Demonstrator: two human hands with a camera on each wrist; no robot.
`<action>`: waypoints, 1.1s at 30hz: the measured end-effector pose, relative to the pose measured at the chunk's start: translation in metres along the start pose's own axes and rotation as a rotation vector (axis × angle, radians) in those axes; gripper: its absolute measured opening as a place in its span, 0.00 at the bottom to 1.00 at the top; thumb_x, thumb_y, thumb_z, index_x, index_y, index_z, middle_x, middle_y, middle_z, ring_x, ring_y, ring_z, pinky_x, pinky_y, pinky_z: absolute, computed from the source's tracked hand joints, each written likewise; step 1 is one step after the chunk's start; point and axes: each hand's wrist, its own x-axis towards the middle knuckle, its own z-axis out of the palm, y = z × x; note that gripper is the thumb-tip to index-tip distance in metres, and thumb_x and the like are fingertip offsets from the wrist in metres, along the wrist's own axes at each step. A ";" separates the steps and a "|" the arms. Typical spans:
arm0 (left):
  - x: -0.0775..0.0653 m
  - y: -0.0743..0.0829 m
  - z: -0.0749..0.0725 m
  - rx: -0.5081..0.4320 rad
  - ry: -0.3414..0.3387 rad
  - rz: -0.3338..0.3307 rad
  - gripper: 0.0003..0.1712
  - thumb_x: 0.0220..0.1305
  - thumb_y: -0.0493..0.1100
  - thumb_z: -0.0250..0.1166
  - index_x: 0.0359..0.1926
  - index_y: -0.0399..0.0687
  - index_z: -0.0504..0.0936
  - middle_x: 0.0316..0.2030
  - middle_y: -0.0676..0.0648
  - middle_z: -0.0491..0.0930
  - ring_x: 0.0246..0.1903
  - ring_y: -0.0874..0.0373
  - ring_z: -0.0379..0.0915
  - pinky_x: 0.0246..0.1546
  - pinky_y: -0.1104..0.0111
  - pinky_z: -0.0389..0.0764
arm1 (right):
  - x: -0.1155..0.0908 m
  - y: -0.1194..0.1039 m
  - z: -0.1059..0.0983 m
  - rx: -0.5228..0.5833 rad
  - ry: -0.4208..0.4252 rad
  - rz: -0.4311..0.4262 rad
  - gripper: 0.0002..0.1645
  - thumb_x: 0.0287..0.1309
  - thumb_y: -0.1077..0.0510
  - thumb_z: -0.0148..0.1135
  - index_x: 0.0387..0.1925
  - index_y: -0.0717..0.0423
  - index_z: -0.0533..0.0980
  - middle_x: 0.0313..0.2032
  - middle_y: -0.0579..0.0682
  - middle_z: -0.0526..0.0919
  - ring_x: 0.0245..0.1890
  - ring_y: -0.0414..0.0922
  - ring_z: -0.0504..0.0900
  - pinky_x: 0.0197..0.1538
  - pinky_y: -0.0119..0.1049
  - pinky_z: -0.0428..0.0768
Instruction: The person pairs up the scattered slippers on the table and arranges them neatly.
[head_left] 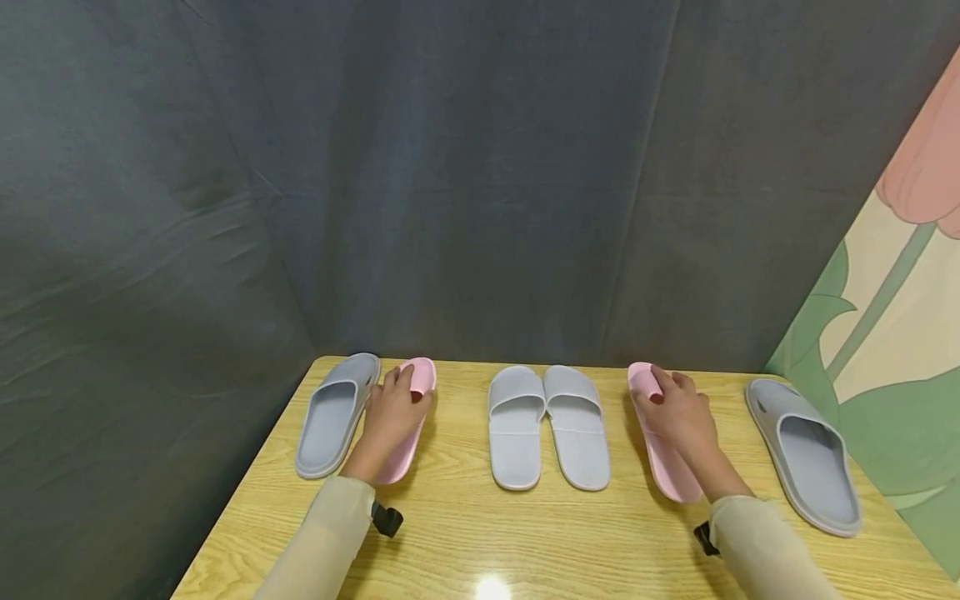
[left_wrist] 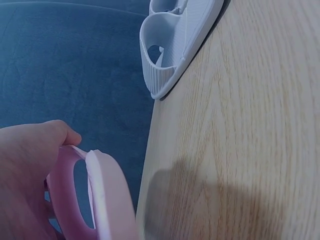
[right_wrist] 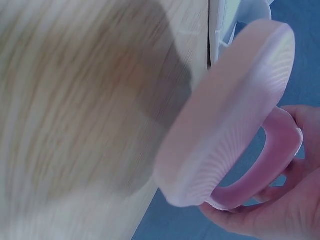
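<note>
- While the left hand [head_left: 392, 414] is grasping the left pink slipper [head_left: 403, 457] by its strap, that slipper is hanging clear of the worktop [head_left: 540, 546], on the left side of the scene.
- The right hand [head_left: 684, 418] is grasping the right pink slipper [head_left: 667, 467] by its strap; this slipper is casting a shadow on the wood, right of the middle.
- Between the hands, the left pale slipper [head_left: 514, 454] and the right pale slipper [head_left: 583, 454] are lying side by side, their straps pointing to the far edge.
- The left grey slipper [head_left: 330, 427] is lying just left of the left hand, and the right grey slipper [head_left: 817, 471] is resting farther right than the right hand.
- A dark curtain [head_left: 480, 183] is hanging beyond the far edge, and a painted wall [head_left: 892, 333] is rising on the right.
</note>
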 end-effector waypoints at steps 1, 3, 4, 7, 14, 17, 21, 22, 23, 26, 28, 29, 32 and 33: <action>0.000 0.000 0.000 0.000 0.000 0.001 0.42 0.68 0.61 0.59 0.75 0.45 0.63 0.72 0.33 0.61 0.64 0.26 0.61 0.63 0.36 0.61 | 0.000 0.000 0.001 -0.001 0.003 -0.004 0.46 0.69 0.37 0.53 0.78 0.56 0.54 0.72 0.76 0.52 0.63 0.81 0.58 0.59 0.73 0.66; 0.000 0.000 0.000 0.004 0.001 0.004 0.42 0.68 0.61 0.59 0.75 0.45 0.63 0.72 0.33 0.61 0.63 0.26 0.61 0.63 0.36 0.61 | 0.000 -0.002 0.002 0.000 0.013 -0.015 0.46 0.69 0.39 0.53 0.78 0.57 0.55 0.72 0.76 0.52 0.63 0.80 0.59 0.59 0.73 0.66; 0.000 0.001 -0.001 0.005 0.004 0.005 0.42 0.68 0.61 0.59 0.75 0.45 0.63 0.72 0.33 0.61 0.63 0.27 0.61 0.63 0.36 0.61 | -0.001 -0.003 0.003 0.000 0.019 -0.022 0.45 0.69 0.39 0.53 0.78 0.57 0.55 0.71 0.76 0.53 0.62 0.80 0.59 0.59 0.73 0.66; -0.002 0.002 -0.003 0.001 0.015 0.005 0.42 0.68 0.61 0.59 0.75 0.45 0.64 0.72 0.33 0.62 0.62 0.27 0.62 0.62 0.36 0.62 | -0.001 -0.006 0.004 0.007 0.031 -0.034 0.45 0.69 0.39 0.53 0.78 0.57 0.56 0.71 0.75 0.54 0.62 0.80 0.60 0.60 0.72 0.66; -0.004 0.005 -0.004 -0.011 0.020 0.012 0.42 0.68 0.62 0.58 0.75 0.45 0.64 0.72 0.33 0.62 0.63 0.26 0.62 0.63 0.36 0.62 | -0.005 -0.013 0.006 0.024 0.025 -0.046 0.45 0.69 0.38 0.53 0.78 0.57 0.56 0.72 0.75 0.54 0.62 0.80 0.61 0.59 0.72 0.66; -0.005 0.005 -0.003 -0.013 0.019 0.011 0.42 0.68 0.62 0.59 0.75 0.45 0.64 0.72 0.33 0.62 0.63 0.26 0.62 0.62 0.35 0.62 | -0.006 -0.016 0.007 0.031 0.030 -0.061 0.45 0.69 0.39 0.54 0.77 0.58 0.57 0.71 0.75 0.54 0.61 0.81 0.61 0.58 0.72 0.66; -0.006 0.007 -0.003 -0.016 0.025 0.011 0.42 0.68 0.62 0.59 0.75 0.45 0.64 0.72 0.33 0.62 0.62 0.27 0.62 0.62 0.36 0.62 | -0.007 -0.021 0.008 0.039 0.043 -0.071 0.44 0.69 0.39 0.54 0.77 0.57 0.57 0.71 0.75 0.55 0.62 0.80 0.61 0.59 0.72 0.66; -0.006 0.007 -0.003 -0.018 0.027 0.011 0.42 0.68 0.61 0.59 0.75 0.45 0.63 0.72 0.33 0.62 0.62 0.27 0.62 0.62 0.36 0.62 | -0.008 -0.022 0.008 0.042 0.044 -0.071 0.44 0.69 0.39 0.54 0.77 0.57 0.57 0.71 0.75 0.55 0.62 0.80 0.61 0.59 0.72 0.66; -0.006 0.008 -0.003 -0.018 0.029 0.011 0.42 0.68 0.61 0.59 0.75 0.46 0.63 0.72 0.33 0.62 0.62 0.27 0.62 0.62 0.36 0.62 | -0.008 -0.023 0.008 0.045 0.044 -0.071 0.44 0.69 0.39 0.55 0.77 0.57 0.57 0.71 0.75 0.55 0.62 0.80 0.61 0.60 0.72 0.66; -0.007 0.009 -0.004 -0.022 0.030 0.008 0.42 0.68 0.61 0.60 0.75 0.46 0.63 0.72 0.33 0.62 0.63 0.27 0.62 0.62 0.36 0.62 | -0.009 -0.027 0.009 0.050 0.044 -0.077 0.44 0.69 0.40 0.55 0.77 0.57 0.57 0.71 0.74 0.55 0.62 0.79 0.62 0.60 0.72 0.66; -0.008 0.009 -0.005 -0.024 0.028 0.005 0.42 0.68 0.61 0.59 0.75 0.46 0.63 0.72 0.33 0.62 0.63 0.27 0.62 0.63 0.37 0.62 | -0.011 -0.029 0.011 0.047 0.051 -0.089 0.44 0.68 0.40 0.55 0.77 0.57 0.58 0.71 0.74 0.57 0.61 0.79 0.63 0.59 0.71 0.67; -0.008 0.010 -0.005 -0.023 0.028 0.004 0.42 0.68 0.61 0.59 0.75 0.46 0.63 0.72 0.33 0.62 0.63 0.27 0.62 0.63 0.37 0.62 | -0.012 -0.031 0.012 0.045 0.053 -0.093 0.44 0.68 0.40 0.55 0.77 0.57 0.58 0.71 0.74 0.57 0.61 0.78 0.64 0.58 0.71 0.68; -0.010 0.010 -0.006 -0.027 0.028 0.004 0.42 0.68 0.61 0.59 0.75 0.45 0.64 0.72 0.33 0.62 0.62 0.28 0.63 0.63 0.37 0.63 | -0.014 -0.034 0.014 0.040 0.063 -0.107 0.43 0.68 0.41 0.55 0.76 0.57 0.59 0.70 0.74 0.58 0.60 0.77 0.65 0.57 0.70 0.69; -0.010 0.010 -0.006 -0.028 0.027 0.003 0.42 0.68 0.61 0.59 0.75 0.45 0.63 0.72 0.33 0.62 0.62 0.28 0.63 0.63 0.37 0.63 | -0.015 -0.035 0.014 0.041 0.065 -0.109 0.43 0.68 0.41 0.55 0.76 0.57 0.59 0.70 0.74 0.58 0.60 0.77 0.65 0.57 0.70 0.70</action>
